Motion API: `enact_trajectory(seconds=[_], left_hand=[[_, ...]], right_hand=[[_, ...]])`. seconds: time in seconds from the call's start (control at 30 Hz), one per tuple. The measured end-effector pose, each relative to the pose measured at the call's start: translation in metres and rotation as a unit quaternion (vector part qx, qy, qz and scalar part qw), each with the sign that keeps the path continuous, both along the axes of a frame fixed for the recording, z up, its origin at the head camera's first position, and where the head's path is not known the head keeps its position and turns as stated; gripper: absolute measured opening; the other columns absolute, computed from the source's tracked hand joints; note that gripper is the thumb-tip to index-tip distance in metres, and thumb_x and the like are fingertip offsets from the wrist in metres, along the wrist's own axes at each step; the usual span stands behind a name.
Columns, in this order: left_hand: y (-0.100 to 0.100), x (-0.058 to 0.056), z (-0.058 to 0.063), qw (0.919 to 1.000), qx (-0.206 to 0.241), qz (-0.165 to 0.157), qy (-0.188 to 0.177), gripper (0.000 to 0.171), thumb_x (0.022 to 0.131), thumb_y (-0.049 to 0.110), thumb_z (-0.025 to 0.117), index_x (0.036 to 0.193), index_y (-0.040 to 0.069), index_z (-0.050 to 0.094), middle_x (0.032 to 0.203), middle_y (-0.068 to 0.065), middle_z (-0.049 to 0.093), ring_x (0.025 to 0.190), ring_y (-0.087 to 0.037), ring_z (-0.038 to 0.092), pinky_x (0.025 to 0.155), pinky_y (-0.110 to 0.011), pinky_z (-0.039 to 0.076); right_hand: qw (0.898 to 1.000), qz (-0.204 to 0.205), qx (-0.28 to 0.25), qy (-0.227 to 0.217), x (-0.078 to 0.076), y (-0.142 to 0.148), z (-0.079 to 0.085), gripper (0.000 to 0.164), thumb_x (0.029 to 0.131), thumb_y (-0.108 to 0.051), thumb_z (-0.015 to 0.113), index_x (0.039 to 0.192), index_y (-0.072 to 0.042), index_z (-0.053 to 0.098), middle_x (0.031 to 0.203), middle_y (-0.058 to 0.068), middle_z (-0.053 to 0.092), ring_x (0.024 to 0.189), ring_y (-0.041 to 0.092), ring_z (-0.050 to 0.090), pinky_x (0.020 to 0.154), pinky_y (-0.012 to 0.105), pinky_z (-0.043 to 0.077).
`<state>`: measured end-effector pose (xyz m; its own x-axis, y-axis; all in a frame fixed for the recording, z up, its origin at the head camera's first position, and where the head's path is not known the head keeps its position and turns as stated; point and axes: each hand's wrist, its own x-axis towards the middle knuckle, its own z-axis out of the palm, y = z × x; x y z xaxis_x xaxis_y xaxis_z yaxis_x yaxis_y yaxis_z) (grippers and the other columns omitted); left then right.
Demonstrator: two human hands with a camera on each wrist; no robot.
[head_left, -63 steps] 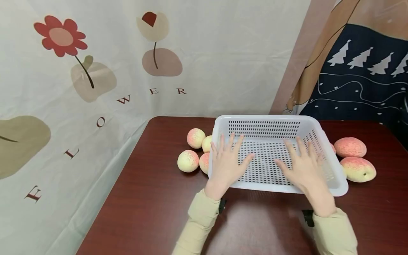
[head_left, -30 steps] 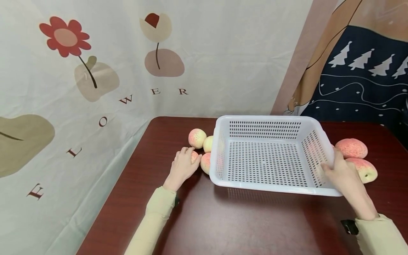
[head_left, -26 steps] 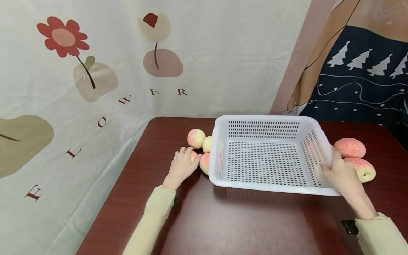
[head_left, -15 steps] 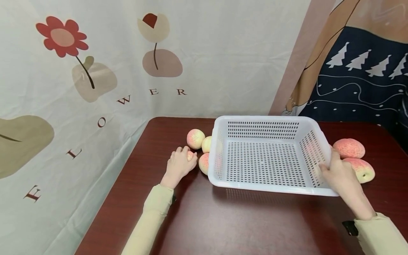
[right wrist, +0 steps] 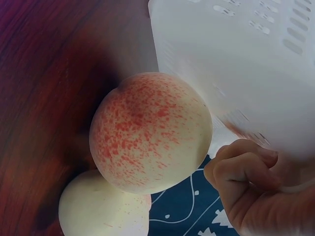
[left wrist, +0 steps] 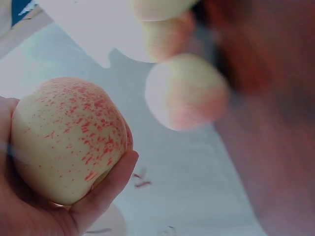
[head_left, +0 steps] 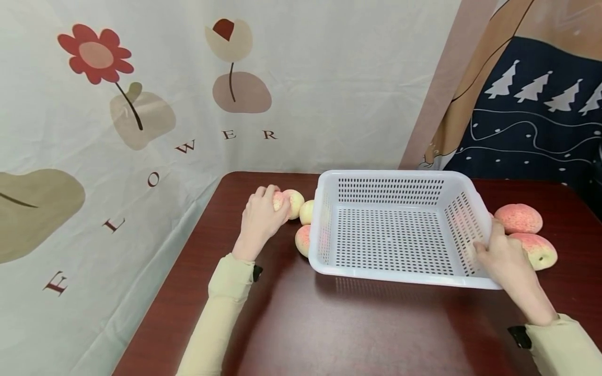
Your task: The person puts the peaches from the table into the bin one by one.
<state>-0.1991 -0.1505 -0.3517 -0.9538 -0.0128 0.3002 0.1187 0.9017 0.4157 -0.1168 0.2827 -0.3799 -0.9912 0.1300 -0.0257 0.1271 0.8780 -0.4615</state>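
Well, left hand [head_left: 261, 215] grips a peach [head_left: 279, 200] apart from basket [head_left: 390, 240] — right hand [head_left: 510, 262] pinches its rim [head_left: 475, 199].

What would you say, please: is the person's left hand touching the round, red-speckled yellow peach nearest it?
Touching. The left wrist view shows it: the left hand cups the peach, its thumb against the fruit's side.

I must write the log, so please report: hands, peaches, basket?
Left hand: holding a peach. Right hand: gripping basket at right side. Possibly in the way: other peaches, either side.
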Motion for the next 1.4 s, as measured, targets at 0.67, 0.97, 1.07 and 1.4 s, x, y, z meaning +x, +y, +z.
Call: enact_trajectory(seconds=[0.67,0.97,1.07,1.4], left_hand=[[0.091,-0.024,0.038,0.9857,-0.060,-0.156,-0.017,0.044,0.090,0.044,0.044,0.122,0.015,0.054,0.121,-0.006,0.053,0.109,-0.027,0.048,0.079,-0.045,0.052],[0.122,-0.034,0.035,0.9503,-0.193,-0.240,-0.049,0.052,0.093,0.051,0.039,0.131,0.017,0.046,0.128,-0.006,0.046,0.114,-0.026,0.043,0.087,-0.038,0.050],[0.129,-0.039,0.031,0.9302,-0.227,-0.283,-0.055,0.052,0.092,0.050,0.042,0.130,0.016,0.048,0.128,-0.006,0.046,0.115,-0.026,0.043,0.094,-0.037,0.046],[0.144,-0.053,0.015,0.8846,-0.296,-0.341,-0.116,0.054,0.087,0.048,0.056,0.131,0.017,0.047,0.136,-0.007,0.039,0.118,-0.025,0.037,0.084,-0.036,0.051]], right_hand=[[1.000,-0.002,0.012,0.006,0.000,-0.001,0.000,0.069,0.088,-0.007,0.051,0.134,0.024,0.010,0.082,0.044,0.049,0.050,0.030,0.055,0.042,0.035,0.042],[1.000,-0.006,0.010,-0.002,-0.001,-0.003,0.000,0.070,0.089,-0.008,0.050,0.134,0.024,0.009,0.087,0.045,0.048,0.052,0.032,0.056,0.042,0.036,0.044],[1.000,-0.005,0.009,-0.003,0.000,-0.003,0.001,0.070,0.088,-0.008,0.051,0.134,0.025,0.009,0.088,0.045,0.047,0.053,0.032,0.056,0.042,0.036,0.043],[1.000,-0.010,0.012,-0.003,0.002,-0.004,0.002,0.070,0.088,-0.009,0.050,0.133,0.026,0.009,0.083,0.043,0.048,0.050,0.030,0.055,0.041,0.035,0.043]])
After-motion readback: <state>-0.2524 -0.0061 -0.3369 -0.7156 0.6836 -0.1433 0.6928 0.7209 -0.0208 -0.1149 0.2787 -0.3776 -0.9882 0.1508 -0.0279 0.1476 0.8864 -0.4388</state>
